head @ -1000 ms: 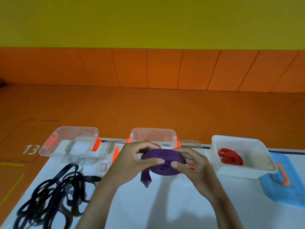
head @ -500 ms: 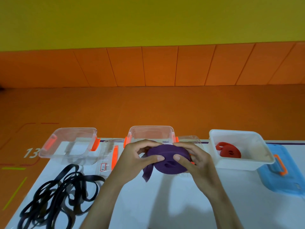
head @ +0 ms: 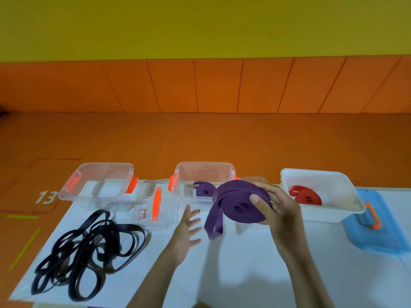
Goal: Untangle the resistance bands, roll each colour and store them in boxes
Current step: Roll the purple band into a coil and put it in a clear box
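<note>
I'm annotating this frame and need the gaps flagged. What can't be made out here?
All in the head view:
- Lid label: print too small to read.
- Black bands: count unclear, loops overlap in a tangle.
- Left hand: fingers motion-blurred.
- Blue lid: far corner cut off by the right edge.
- Clear lid behind the purple roll: mostly hidden by it and the right hand.

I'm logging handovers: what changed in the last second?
The left hand let go of the purple roll and drew off to its left, fingers spread. The right hand alone holds it. Black bands and red roll in the white box stayed put.
</note>
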`<state>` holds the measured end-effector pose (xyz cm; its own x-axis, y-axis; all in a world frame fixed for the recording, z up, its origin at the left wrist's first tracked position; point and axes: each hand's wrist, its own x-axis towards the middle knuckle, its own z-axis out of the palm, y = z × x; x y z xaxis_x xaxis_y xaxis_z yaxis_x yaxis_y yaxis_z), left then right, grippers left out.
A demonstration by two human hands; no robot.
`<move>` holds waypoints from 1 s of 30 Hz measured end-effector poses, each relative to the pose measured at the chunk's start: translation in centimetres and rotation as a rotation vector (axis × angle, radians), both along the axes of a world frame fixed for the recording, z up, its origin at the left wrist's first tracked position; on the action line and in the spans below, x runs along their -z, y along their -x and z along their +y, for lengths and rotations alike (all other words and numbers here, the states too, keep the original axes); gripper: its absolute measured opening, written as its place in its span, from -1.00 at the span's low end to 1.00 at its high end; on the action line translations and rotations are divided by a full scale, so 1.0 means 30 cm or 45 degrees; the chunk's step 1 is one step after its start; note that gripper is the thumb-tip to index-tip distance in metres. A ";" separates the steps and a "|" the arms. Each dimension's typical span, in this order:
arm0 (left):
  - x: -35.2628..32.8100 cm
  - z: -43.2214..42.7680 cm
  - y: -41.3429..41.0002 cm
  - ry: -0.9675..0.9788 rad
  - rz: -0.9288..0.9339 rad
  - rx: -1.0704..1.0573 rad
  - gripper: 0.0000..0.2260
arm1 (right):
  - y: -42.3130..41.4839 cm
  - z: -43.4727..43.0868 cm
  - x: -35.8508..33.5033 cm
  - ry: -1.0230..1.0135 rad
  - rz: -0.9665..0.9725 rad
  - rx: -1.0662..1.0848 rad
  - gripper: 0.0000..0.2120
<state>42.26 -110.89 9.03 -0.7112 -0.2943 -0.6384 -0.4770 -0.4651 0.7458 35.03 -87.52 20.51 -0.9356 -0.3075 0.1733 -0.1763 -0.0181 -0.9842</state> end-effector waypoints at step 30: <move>0.117 0.031 -0.187 -0.717 0.192 -0.077 -0.48 | -0.130 0.243 0.068 -0.168 0.110 0.187 -0.66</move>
<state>47.87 -109.96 5.51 -0.7988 0.0186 -0.6013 -0.3454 -0.8325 0.4332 38.93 -80.23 18.46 -0.9555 -0.1945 0.2218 -0.2512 0.1419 -0.9575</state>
